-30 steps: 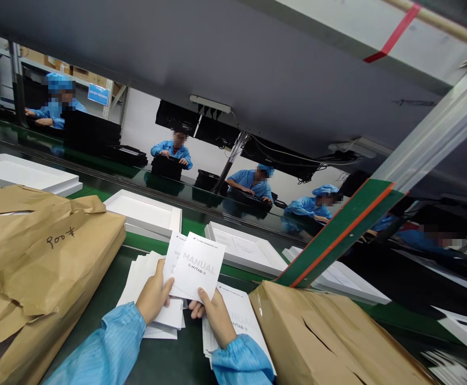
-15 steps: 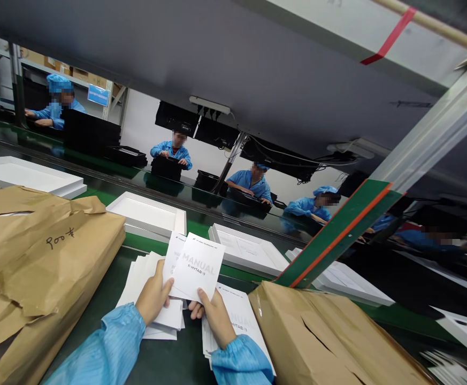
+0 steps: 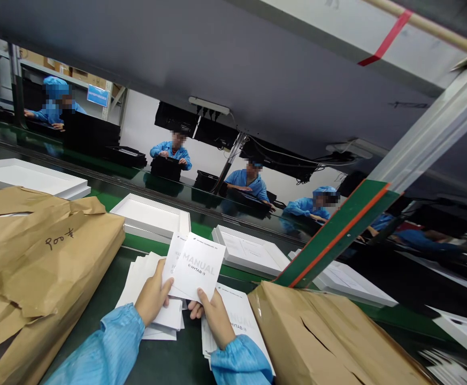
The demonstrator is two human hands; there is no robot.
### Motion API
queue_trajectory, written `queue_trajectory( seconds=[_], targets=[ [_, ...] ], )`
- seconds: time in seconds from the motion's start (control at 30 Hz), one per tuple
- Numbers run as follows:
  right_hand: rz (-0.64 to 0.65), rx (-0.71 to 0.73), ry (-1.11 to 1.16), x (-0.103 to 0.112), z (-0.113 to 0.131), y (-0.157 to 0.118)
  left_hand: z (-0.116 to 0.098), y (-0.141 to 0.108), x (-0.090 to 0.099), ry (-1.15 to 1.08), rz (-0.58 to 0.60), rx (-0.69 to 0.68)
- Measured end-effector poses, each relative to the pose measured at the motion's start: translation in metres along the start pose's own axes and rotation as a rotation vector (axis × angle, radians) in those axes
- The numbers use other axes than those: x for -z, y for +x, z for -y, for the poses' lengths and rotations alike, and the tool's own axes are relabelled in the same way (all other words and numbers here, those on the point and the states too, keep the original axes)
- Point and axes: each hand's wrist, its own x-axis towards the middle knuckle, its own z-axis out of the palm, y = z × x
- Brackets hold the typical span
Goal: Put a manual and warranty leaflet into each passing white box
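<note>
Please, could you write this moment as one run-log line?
Left hand: holds white leaflet | Right hand: holds MANUAL booklet, overlapping leaflet | Under left: white paper stack | Under right: booklet stack | Left side: brown paper package

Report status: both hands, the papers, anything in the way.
Left hand gripping white paper. Right hand pinching lower edge of manual. Manual overlaps white paper, title readable. Left brown package and right brown package at either side, neither covering manual.
</note>
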Motion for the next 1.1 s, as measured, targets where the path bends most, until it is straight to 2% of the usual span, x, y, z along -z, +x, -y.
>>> queue_trajectory(
  seconds=[0.1, 0.23, 0.3, 0.47, 0.73, 0.83, 0.93, 1.1],
  targets=[
    [-0.033, 0.037, 0.009, -0.001, 0.001, -0.001, -0.001, 0.002, 0.001, -0.085, 0.006, -0.007],
    [-0.093, 0.062, 0.05, -0.001, 0.002, -0.002, 0.003, 0.007, 0.003, -0.162, 0.116, 0.055],
    [-0.102, 0.067, 0.078, -0.001, 0.002, -0.001, 0.006, 0.01, 0.007, -0.159, 0.11, 0.07],
    [-0.161, 0.062, 0.174, 0.004, -0.001, 0.002, 0.008, 0.034, 0.029, -0.205, -0.218, 0.057],
    [-0.096, 0.03, 0.181, 0.005, -0.002, 0.005, 0.008, 0.112, 0.065, -0.265, -0.347, 0.275],
    [-0.075, 0.028, 0.158, 0.005, -0.003, 0.005, 0.01, 0.133, 0.074, -0.305, -0.399, 0.334],
    [-0.069, 0.028, 0.151, 0.005, -0.004, 0.005, 0.012, 0.14, 0.079, -0.351, -0.483, 0.318],
    [-0.037, 0.026, 0.107, 0.005, -0.003, 0.006, 0.02, 0.133, 0.073, -0.385, -0.63, 0.155]
  ],
)
